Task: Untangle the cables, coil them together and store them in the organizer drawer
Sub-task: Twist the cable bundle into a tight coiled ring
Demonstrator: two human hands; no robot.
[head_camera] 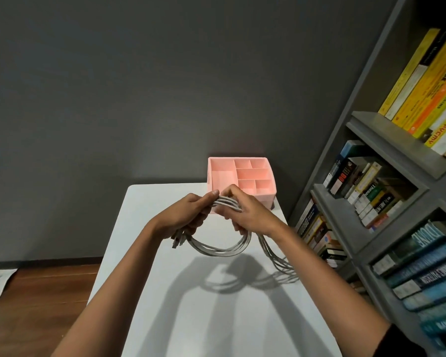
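Head view was the only one. Which step were you on?

Coiling, I judged. My left hand [188, 215] and right hand [247, 212] met above the table [216, 318], the fingers of both curled tight round the grey cables [219, 249]. One loop hung between them at six o'clock, clear of the tabletop as far as I could tell.

Untangling done, then?

It looked so, since the strands ran side by side. A loose run dropped from my right hand toward four o'clock and lay on the table near its edge, so the coil was not finished.

And the next move?

Probably drawing that slack up into another loop, with my left hand pinning the turns so they would not spring apart. After that, the pink organizer [236, 158], just beyond my hands at twelve o'clock.

What could you not make out?

My hands covered the organizer's front, so I could not tell whether a drawer stood open there. The plug ends [177, 243] at seven o'clock below my left hand were blurred, and I could not count the cables. The bookshelf [371, 202] at three o'clock was cut off.
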